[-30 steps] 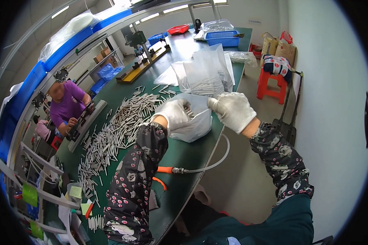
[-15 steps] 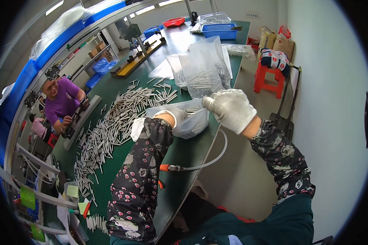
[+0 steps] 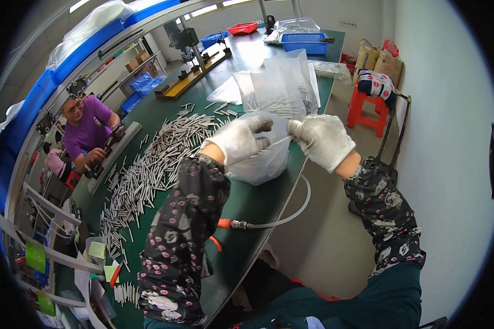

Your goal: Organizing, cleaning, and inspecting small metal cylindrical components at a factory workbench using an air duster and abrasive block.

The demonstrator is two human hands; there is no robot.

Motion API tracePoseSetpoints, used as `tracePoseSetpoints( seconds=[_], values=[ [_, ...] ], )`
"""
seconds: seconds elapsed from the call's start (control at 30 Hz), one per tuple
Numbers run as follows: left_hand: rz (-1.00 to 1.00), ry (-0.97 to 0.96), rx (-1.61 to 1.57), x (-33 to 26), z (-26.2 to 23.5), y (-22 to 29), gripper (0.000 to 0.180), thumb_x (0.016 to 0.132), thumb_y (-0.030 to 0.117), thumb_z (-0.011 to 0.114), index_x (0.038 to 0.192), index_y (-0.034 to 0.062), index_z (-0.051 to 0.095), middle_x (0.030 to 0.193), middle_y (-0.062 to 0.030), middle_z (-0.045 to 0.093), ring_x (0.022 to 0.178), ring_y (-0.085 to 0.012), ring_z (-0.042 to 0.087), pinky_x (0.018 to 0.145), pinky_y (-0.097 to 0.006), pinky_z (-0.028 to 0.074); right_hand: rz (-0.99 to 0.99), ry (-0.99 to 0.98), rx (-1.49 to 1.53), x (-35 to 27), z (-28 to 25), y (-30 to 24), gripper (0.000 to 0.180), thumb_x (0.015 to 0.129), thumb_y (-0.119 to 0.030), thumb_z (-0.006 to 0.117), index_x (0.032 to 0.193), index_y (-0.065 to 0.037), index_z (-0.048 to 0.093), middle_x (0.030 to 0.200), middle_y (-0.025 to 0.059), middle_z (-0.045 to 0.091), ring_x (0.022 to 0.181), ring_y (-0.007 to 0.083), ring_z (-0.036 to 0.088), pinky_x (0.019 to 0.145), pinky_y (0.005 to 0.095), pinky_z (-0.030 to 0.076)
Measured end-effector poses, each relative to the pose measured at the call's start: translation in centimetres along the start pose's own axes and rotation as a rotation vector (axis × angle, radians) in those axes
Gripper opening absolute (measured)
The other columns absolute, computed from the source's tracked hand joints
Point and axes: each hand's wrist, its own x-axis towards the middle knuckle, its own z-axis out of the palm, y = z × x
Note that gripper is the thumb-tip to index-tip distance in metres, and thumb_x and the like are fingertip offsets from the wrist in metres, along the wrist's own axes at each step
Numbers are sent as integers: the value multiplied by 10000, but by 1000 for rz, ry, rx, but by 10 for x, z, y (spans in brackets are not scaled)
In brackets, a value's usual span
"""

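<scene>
A clear plastic bag (image 3: 266,164) stands at the right edge of the green table, its mouth pulled up between my hands. My right hand (image 3: 324,141), in a white glove, is closed in a pinch on the bag's rim at its right side. Over the left part of the bag mouth is my left hand (image 3: 237,140), also gloved, with thumb and fingers apart and nothing visible between them. To its left, a large heap of short metal pins (image 3: 159,159) lies spread over the table. What the bag holds is hidden behind my left hand and the cloudy plastic.
Beyond stand more clear bags of metal pins (image 3: 280,101). A white hose with an orange fitting (image 3: 225,223) crosses the near table edge. Across the table, a person in purple (image 3: 88,129) works at a metal rail. A red stool (image 3: 368,109) stands on the floor at right.
My left hand has come up out of the bag and its fingers have parted. My right hand stays on the rim. The bag mouth is drawn up higher.
</scene>
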Motion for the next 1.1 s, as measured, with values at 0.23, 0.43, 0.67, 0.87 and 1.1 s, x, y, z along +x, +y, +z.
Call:
tracePoseSetpoints(
  seconds=[0.23, 0.43, 0.67, 0.87, 1.1],
  values=[
    [433, 178, 896, -59, -28, 18, 291, 677, 195, 734, 945, 109, 663, 1186, -77, 586, 1259, -310, 437, 1080, -534, 265, -1, -16, -48, 5, 3, 15, 120, 740, -101, 639, 855, -106, 606, 667, 89, 605, 665, 283, 623, 570, 403, 483],
    [157, 424, 1097, -32, -42, -30, 80, 704, 81, 621, 711, 128, 685, 980, -3, 666, 1131, -194, 551, 1101, -556, 225, 129, -31, -137, 38, 6, 25, 40, 787, -85, 583, 820, -99, 600, 733, 87, 644, 719, 285, 643, 604, 403, 500],
    [144, 557, 1078, -10, -34, -39, 81, 700, 58, 627, 741, 124, 649, 872, 23, 651, 1046, -157, 583, 1071, -501, 312, 241, 29, -60, 33, 0, 34, 126, 799, -181, 638, 911, -125, 638, 807, 105, 660, 759, 309, 641, 647, 406, 508],
    [249, 513, 1078, -15, -23, -42, 90, 730, 84, 616, 798, 116, 666, 958, -2, 656, 1055, -173, 579, 1051, -448, 345, 323, -8, -51, 13, 5, 27, 143, 799, -182, 661, 918, -104, 653, 827, 132, 647, 797, 323, 632, 672, 399, 503],
    [355, 615, 911, -98, -34, -7, 415, 719, 99, 657, 1121, 82, 557, 1184, -99, 582, 1101, -283, 560, 1004, -500, 373, 22, 293, 195, -27, 4, -39, 268, 722, -83, 681, 979, -59, 611, 712, 101, 604, 627, 276, 595, 592, 367, 481]
  ],
)
